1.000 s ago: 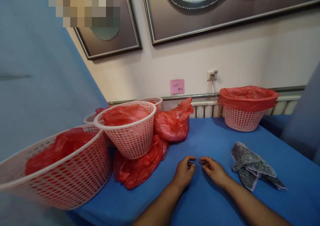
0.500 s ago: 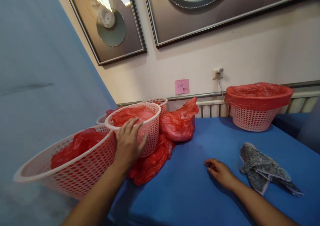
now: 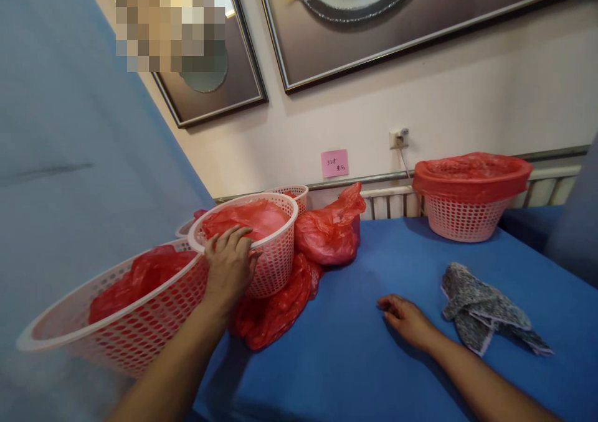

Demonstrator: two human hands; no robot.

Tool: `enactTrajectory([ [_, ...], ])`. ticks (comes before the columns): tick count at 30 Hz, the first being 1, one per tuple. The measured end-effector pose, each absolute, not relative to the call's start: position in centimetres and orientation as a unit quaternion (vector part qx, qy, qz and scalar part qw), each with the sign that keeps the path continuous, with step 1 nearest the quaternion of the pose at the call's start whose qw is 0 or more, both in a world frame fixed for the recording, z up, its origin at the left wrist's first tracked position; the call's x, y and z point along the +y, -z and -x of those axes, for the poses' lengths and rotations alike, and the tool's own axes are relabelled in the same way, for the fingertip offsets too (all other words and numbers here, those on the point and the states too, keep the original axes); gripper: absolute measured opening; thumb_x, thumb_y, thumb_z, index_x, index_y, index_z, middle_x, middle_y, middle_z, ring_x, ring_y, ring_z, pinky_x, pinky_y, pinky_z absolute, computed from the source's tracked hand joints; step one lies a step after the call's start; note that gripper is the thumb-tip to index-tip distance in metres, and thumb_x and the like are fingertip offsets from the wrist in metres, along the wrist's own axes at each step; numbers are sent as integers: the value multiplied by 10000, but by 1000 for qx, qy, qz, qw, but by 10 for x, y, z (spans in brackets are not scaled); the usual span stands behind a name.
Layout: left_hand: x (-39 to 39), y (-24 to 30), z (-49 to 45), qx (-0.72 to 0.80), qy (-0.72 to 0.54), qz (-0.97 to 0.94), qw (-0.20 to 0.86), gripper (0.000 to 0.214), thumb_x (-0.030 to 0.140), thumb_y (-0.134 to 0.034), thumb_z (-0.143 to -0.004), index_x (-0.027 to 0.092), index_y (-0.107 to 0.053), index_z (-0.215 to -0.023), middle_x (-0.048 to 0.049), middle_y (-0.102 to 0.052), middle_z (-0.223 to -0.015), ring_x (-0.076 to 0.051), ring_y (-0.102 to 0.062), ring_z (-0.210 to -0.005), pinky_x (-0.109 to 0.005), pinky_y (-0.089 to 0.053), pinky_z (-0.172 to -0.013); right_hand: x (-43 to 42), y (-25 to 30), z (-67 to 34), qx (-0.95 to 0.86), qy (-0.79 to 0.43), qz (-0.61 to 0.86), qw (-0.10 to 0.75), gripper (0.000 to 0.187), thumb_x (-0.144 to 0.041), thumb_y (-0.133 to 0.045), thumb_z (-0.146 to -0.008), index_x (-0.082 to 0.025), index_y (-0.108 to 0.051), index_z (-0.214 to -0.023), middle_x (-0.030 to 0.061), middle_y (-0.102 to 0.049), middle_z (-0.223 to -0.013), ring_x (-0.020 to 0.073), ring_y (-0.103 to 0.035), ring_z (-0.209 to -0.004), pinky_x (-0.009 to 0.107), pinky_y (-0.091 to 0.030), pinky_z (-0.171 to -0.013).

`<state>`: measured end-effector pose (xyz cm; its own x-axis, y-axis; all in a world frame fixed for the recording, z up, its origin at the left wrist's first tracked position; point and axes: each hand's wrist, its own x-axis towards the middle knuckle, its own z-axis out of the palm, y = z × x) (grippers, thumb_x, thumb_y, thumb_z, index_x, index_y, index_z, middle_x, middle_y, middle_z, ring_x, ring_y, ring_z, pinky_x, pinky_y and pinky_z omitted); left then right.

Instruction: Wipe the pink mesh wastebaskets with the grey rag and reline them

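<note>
My left hand is at the front rim of a white perforated plastic basket. Its fingers hook over the rim and the thumb stays outside, so it looks closed on the edge. Inside that basket lies a red plastic bag. On the blue tabletop rests my right hand, holding nothing, its fingers loosely bent and slightly apart. A grey speckled cloth lies crumpled to the right of it. Red plastic sheeting spreads under and in front of the gripped basket.
A larger basket with red plastic stands at the left, near a blue partition. Behind are another basket and a filled red bag. A red-lined basket stands at the back right, by the wall.
My left hand has drawn its fingers and thumb closer in around the basket rim. The right hand keeps its place on the table. The whole view has shifted slightly.
</note>
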<state>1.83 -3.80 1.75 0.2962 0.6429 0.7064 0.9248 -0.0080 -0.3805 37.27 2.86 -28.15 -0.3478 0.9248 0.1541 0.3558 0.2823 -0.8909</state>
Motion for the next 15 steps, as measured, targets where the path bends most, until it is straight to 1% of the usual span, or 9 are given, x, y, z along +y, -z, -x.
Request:
enactTrajectory([
  [4,-45,-19,-25,-560,184,684,429,54,196,-631,-904,182,-644,-955,-138,-716,-1270,-357,-595,-1250,-583,-260,-1128,29,281,-373,-725,-400,443,343,357,-300,-515,-812,-184,-681,-1106,98,-731,-1103,217,-686,-939,355,-530,-896],
  [7,-48,-21,-27,-555,196,679,438,44,207,-633,-908,185,-638,-945,-137,-727,-1243,-355,-609,-1230,-589,-237,-1135,28,280,-373,-728,-404,441,335,344,-289,-511,-819,-184,-676,-1102,100,-727,-1108,215,-681,-926,355,-529,-882],
  [15,-56,-44,-33,-526,222,674,468,56,240,-647,-904,193,-618,-902,-140,-742,-1189,-359,-629,-1204,-585,-270,-1117,26,272,-375,-741,-385,448,319,327,-253,-517,-821,-195,-682,-1097,84,-730,-1082,198,-673,-902,331,-526,-863],
])
